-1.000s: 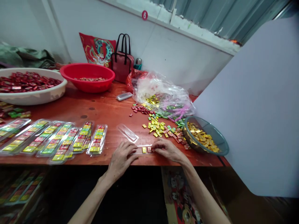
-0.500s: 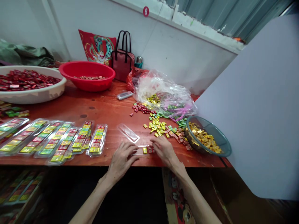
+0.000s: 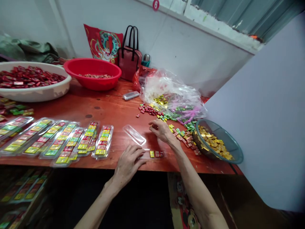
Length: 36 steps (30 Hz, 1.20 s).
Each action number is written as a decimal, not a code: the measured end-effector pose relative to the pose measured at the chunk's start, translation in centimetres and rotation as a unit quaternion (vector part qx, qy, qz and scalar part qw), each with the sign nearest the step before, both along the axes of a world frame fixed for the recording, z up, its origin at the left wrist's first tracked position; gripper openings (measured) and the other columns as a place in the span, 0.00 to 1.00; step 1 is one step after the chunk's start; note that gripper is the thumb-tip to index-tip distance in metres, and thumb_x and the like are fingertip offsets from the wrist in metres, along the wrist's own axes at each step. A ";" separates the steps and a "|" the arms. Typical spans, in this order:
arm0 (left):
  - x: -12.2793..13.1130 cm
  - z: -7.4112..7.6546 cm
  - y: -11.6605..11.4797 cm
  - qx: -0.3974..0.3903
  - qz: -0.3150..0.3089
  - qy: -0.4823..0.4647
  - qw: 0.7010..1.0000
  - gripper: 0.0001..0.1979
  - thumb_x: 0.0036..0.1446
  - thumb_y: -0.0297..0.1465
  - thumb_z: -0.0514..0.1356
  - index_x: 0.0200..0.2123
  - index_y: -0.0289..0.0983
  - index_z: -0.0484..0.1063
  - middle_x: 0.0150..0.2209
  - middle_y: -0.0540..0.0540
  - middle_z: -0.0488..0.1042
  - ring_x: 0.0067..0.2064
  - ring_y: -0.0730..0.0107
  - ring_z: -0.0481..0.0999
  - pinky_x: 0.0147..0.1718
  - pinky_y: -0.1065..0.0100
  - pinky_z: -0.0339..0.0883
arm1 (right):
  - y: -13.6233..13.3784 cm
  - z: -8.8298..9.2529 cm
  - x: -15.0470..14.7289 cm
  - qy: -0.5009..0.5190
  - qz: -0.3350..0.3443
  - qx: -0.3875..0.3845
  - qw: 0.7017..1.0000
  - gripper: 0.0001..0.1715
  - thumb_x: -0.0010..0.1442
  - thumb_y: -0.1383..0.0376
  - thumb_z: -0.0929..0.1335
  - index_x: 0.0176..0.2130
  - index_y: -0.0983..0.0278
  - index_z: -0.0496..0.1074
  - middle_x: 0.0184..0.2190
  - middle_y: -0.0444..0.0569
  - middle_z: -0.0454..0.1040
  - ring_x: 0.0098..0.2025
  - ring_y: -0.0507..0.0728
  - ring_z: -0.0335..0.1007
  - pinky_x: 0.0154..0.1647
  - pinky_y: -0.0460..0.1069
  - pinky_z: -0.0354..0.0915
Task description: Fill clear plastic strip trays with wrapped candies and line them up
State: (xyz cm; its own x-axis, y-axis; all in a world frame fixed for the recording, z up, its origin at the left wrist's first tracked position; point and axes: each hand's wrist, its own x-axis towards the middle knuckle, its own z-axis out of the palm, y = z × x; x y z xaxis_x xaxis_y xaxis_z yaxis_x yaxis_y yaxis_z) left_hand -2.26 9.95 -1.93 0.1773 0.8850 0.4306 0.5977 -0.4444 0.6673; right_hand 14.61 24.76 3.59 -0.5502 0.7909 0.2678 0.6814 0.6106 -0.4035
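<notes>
My left hand [image 3: 130,162] rests at the table's front edge, thumb and fingers closed about the left end of a clear plastic tray [image 3: 145,155]. One small yellow block [image 3: 152,154] and reddish blocks [image 3: 159,154] lie in the tray's right part. Farther back, my right hand [image 3: 162,129] is over the table with its fingers bent together. Its fingertips hide whatever is between them. Loose yellow blocks [image 3: 171,128] show beside it, partly covered by the hand. A clear plastic cover [image 3: 134,135] lies behind the tray, apart from both hands.
Several filled trays [image 3: 103,141] lie to the left. Behind them stand a white basin [image 3: 35,94] and a red basin [image 3: 95,83]. A plastic bag [image 3: 171,89] with loose blocks lies at the back. On the right, a grey-green bowl [image 3: 234,148] stands beside a pale panel [image 3: 262,127].
My right hand has left the tray and moved back to the loose yellow blocks. My left hand stays at the tray's left end. The whole view has shifted slightly.
</notes>
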 end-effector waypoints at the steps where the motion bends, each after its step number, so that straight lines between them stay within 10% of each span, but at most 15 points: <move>1: 0.0 0.0 0.0 -0.002 -0.001 0.001 1.000 0.11 0.59 0.33 0.62 0.45 0.39 0.71 0.43 0.45 0.73 0.45 0.61 0.69 0.42 0.63 0.66 | -0.9 0.5 0.5 0.046 0.011 -0.014 0.999 0.11 0.58 0.71 0.67 0.42 0.63 0.73 0.31 0.44 0.70 0.32 0.50 0.66 0.36 0.46 0.61; 6: -0.1 0.0 0.0 0.000 -0.004 0.013 1.000 0.12 0.59 0.35 0.61 0.46 0.39 0.70 0.44 0.45 0.73 0.44 0.61 0.69 0.41 0.61 0.66 | -6.2 1.2 3.5 0.160 0.030 -0.056 0.985 0.14 0.59 0.71 0.66 0.46 0.62 0.71 0.33 0.44 0.70 0.34 0.50 0.67 0.37 0.46 0.64; 13: -0.1 0.0 0.1 0.002 0.003 0.023 1.000 0.12 0.60 0.38 0.59 0.45 0.40 0.71 0.43 0.45 0.73 0.44 0.61 0.70 0.42 0.61 0.66 | -9.8 -2.9 7.6 0.263 -0.012 -0.212 0.941 0.21 0.60 0.64 0.68 0.53 0.61 0.68 0.42 0.49 0.73 0.42 0.52 0.71 0.42 0.47 0.69; 26: 0.1 0.2 0.1 0.010 0.010 0.034 0.999 0.12 0.60 0.38 0.60 0.44 0.39 0.72 0.43 0.45 0.74 0.45 0.60 0.70 0.43 0.60 0.66 | -9.8 -4.4 8.8 0.382 0.001 -0.309 0.871 0.23 0.57 0.64 0.70 0.52 0.60 0.69 0.44 0.49 0.74 0.47 0.54 0.72 0.50 0.51 0.69; 36: 0.0 0.2 0.2 0.010 0.007 0.031 0.999 0.11 0.61 0.38 0.59 0.44 0.40 0.72 0.43 0.45 0.74 0.44 0.60 0.71 0.43 0.60 0.66 | -8.9 -2.9 9.9 0.339 -0.031 -0.268 0.901 0.19 0.59 0.64 0.67 0.50 0.62 0.70 0.43 0.51 0.76 0.45 0.55 0.74 0.47 0.52 0.69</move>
State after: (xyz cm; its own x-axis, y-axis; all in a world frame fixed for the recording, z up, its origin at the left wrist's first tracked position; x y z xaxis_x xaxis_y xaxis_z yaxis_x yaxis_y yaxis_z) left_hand -2.24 10.12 -1.76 0.1911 0.8789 0.4371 0.6436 -0.4484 0.6202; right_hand 24.46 15.89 0.67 -0.3541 0.9301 0.0973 0.1927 0.1744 -0.9656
